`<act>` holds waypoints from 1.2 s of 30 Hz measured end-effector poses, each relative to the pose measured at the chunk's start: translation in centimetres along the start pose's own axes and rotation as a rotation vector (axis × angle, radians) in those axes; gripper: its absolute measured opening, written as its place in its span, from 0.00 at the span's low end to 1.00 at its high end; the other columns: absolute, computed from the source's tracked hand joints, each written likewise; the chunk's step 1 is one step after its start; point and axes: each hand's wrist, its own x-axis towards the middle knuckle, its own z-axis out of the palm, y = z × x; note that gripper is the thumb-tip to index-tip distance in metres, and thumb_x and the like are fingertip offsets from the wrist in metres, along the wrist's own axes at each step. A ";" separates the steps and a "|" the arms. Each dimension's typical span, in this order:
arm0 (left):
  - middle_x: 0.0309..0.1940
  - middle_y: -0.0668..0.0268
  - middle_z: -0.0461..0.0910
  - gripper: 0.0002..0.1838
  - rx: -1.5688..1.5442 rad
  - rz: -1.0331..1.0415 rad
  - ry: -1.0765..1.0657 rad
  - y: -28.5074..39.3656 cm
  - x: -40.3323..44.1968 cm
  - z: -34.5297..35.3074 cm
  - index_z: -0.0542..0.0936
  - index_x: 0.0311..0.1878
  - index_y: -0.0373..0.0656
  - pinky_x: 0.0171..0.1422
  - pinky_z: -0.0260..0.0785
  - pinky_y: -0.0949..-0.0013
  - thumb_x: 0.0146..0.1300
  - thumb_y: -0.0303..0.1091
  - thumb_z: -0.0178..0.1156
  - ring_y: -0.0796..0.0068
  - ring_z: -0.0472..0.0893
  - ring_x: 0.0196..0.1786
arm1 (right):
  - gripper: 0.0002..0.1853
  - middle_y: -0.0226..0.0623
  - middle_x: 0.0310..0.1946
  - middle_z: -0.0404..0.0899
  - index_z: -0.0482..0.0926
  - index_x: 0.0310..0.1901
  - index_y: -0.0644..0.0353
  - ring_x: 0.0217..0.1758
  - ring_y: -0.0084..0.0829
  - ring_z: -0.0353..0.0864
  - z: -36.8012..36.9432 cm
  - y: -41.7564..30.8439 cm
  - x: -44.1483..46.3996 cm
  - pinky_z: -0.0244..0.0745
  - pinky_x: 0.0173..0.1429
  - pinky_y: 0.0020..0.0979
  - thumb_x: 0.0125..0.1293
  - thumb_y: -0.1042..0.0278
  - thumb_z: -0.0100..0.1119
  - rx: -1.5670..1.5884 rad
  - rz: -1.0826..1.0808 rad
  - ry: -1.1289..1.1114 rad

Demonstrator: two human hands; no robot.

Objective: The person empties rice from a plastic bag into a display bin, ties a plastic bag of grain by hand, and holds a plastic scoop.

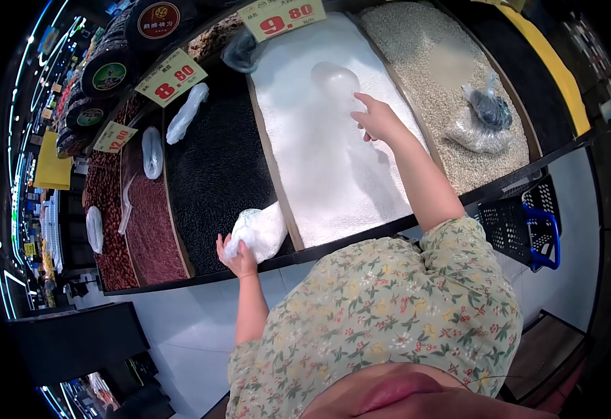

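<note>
My left hand (239,258) is closed on a white, thin plastic bag (260,234), which lies over the front edge of the black grain (214,167). The bag looks bulged, but its contents cannot be made out. My right hand (377,120) hovers over the bin of white grain (319,153), with the index finger stretched out and the other fingers loosely bent, apparently holding nothing. Just beyond that fingertip, a pale, rounded scoop or bowl (334,77) rests on the white grain; whether the finger touches it is unclear.
Beige grain (417,49) fills the bin on the right, with a tied clear bag (483,129) on it. Red beans (106,209) and reddish grain (152,223) lie to the left. Price signs (283,17) line the back. A basket with a blue handle (542,237) stands at right.
</note>
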 end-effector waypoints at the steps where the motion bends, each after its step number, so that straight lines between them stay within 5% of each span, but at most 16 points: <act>1: 0.55 0.52 0.70 0.25 -0.051 -0.026 0.033 0.2 0.0 0.1 0.74 0.49 0.32 0.65 0.53 0.55 0.53 0.44 0.52 0.52 0.65 0.60 | 0.30 0.41 0.30 0.78 0.59 0.66 0.54 0.21 0.27 0.78 -0.3 0.0 -0.8 0.75 0.34 0.29 0.60 0.63 0.51 0.008 0.002 -0.012; 12: 0.53 0.51 0.72 0.23 0.066 0.050 0.032 0.3 0.3 -0.2 0.77 0.45 0.32 0.64 0.55 0.55 0.54 0.42 0.50 0.52 0.66 0.60 | 0.30 0.35 0.24 0.75 0.58 0.66 0.53 0.18 0.20 0.70 -0.7 7.9 -10.4 0.68 0.23 0.24 0.62 0.66 0.52 0.256 -0.029 0.013; 15: 0.53 0.51 0.72 0.23 0.083 0.047 0.017 0.1 0.3 -0.2 0.76 0.45 0.32 0.64 0.55 0.55 0.55 0.43 0.50 0.52 0.65 0.60 | 0.30 0.40 0.24 0.77 0.60 0.65 0.52 0.19 0.26 0.73 -0.2 9.7 -12.4 0.71 0.27 0.29 0.60 0.64 0.55 0.268 0.012 0.072; 26: 0.50 0.54 0.75 0.21 0.102 0.049 -0.012 0.8 0.3 -0.7 0.77 0.44 0.31 0.66 0.53 0.55 0.56 0.40 0.49 0.53 0.62 0.64 | 0.30 0.36 0.25 0.76 0.58 0.66 0.50 0.17 0.21 0.69 0.9 14.4 -11.9 0.67 0.19 0.25 0.61 0.67 0.54 0.584 0.097 0.233; 35: 0.47 0.55 0.76 0.17 0.146 0.106 0.038 1.1 0.4 -0.4 0.77 0.43 0.35 0.64 0.56 0.56 0.60 0.36 0.46 0.52 0.65 0.61 | 0.31 0.34 0.26 0.75 0.55 0.66 0.52 0.18 0.22 0.69 3.2 14.6 -12.7 0.67 0.19 0.25 0.63 0.67 0.52 0.708 0.101 0.164; 36: 0.47 0.55 0.76 0.17 0.141 0.098 0.042 1.1 0.4 -0.4 0.77 0.43 0.35 0.64 0.56 0.56 0.60 0.36 0.46 0.52 0.65 0.61 | 0.31 0.36 0.28 0.76 0.54 0.66 0.53 0.23 0.24 0.73 3.4 14.1 -13.0 0.71 0.26 0.26 0.63 0.67 0.52 0.689 0.118 0.132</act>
